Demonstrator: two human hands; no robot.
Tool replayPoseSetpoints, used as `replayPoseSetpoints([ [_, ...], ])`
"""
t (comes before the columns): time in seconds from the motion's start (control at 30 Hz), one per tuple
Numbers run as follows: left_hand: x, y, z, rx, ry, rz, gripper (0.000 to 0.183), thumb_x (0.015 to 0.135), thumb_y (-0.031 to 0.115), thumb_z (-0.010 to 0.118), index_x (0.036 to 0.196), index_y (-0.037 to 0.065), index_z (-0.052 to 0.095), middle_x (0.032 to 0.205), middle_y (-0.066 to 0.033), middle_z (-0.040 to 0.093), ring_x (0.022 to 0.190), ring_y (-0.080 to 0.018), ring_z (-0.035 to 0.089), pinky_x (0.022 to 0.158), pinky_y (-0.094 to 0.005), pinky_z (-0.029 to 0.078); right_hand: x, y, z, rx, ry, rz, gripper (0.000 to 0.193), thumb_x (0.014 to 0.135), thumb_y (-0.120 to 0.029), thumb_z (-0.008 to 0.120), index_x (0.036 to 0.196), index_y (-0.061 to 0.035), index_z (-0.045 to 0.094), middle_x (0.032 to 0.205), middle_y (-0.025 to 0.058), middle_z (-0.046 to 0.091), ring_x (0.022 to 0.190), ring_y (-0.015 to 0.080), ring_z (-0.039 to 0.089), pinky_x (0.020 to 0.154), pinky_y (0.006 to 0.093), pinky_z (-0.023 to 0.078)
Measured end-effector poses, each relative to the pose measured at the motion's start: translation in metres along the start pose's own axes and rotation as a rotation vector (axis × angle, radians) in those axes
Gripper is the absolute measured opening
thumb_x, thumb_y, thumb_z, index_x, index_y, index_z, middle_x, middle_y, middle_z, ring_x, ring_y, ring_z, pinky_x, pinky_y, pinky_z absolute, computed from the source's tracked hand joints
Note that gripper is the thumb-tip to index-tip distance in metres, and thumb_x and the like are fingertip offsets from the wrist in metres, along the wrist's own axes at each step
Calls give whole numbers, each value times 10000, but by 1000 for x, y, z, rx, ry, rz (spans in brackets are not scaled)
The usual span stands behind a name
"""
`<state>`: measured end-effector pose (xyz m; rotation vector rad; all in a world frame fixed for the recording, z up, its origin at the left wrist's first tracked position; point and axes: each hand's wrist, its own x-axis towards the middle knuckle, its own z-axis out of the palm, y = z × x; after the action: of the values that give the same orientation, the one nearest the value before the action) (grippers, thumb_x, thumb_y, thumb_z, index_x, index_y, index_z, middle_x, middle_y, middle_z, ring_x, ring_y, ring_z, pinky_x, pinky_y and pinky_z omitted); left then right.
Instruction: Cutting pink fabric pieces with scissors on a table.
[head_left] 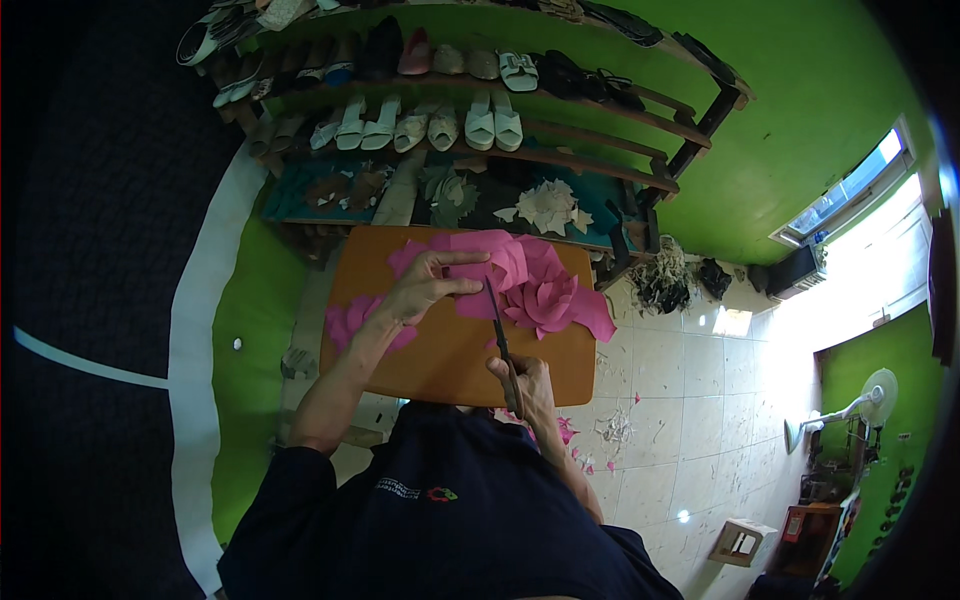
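My left hand (418,288) grips a pink sheet (472,302) between thumb and fingers above the small orange-brown table (440,365). It could be thin leather or fabric; I cannot tell which. Dark scissors (502,335) are in my right hand (532,388), its fingers wrapped round the handles near the table's front edge. Their blades point away from me, and the tips meet the pink sheet beside my left fingertips. To the right lies a heap of cut pink pieces (545,298). More pink pieces (350,318) rest at the table's left side.
Beyond the table stands a wooden rack (590,160) with rows of shoes and sandals (490,122). Pale cut pieces (550,205) lie on its lowest shelf. Scraps litter the tiled floor (690,400) at right, near a white fan (875,395) and a small stool (742,541).
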<state>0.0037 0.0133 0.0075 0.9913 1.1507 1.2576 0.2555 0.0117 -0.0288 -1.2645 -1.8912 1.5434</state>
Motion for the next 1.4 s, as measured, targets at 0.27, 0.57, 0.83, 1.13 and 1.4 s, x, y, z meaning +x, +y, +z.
replayPoseSetpoints([
  [0.27, -6, 6, 19, -19, -89, 16, 624, 809, -76, 714, 1389, 85, 553, 1177, -79, 684, 1007, -148, 677, 927, -299, 547, 9, 14, 7, 192, -72, 53, 630, 863, -577, 693, 637, -14, 524, 500, -5, 410, 453, 105, 398, 434, 323, 337],
  [0.57, -10, 2, 23, -68, -63, 38, 664, 810, -77, 715, 1423, 74, 509, 1165, -79, 687, 1018, -159, 673, 928, -321, 555, 11, 12, 8, 193, -43, 40, 608, 865, -599, 678, 617, -76, 490, 501, -42, 404, 439, 74, 392, 403, 291, 314],
  [0.83, -13, 2, 24, -100, -38, 45, 668, 810, -57, 735, 1424, 65, 502, 1167, -90, 687, 1009, -156, 677, 914, -326, 565, 10, 6, 8, 146, -5, 97, 650, 823, -618, 708, 588, -56, 481, 479, -27, 398, 419, 82, 387, 395, 298, 305],
  [1.13, -3, 7, 5, -29, 17, 55, 503, 802, -9, 758, 1286, 66, 647, 1163, -66, 698, 982, -80, 654, 877, -244, 518, 7, 12, 1, 149, -72, 30, 633, 838, -574, 727, 579, -65, 455, 473, -41, 379, 412, 71, 375, 390, 294, 291],
  [1.4, 11, 24, -20, 261, -304, -139, 621, 728, -10, 794, 1318, 96, 633, 1352, -94, 607, 1248, -169, 548, 1082, -339, 406, -2, 4, -8, 219, -213, 97, 589, 860, -546, 724, 632, -68, 467, 515, -45, 384, 444, 66, 390, 395, 277, 293],
])
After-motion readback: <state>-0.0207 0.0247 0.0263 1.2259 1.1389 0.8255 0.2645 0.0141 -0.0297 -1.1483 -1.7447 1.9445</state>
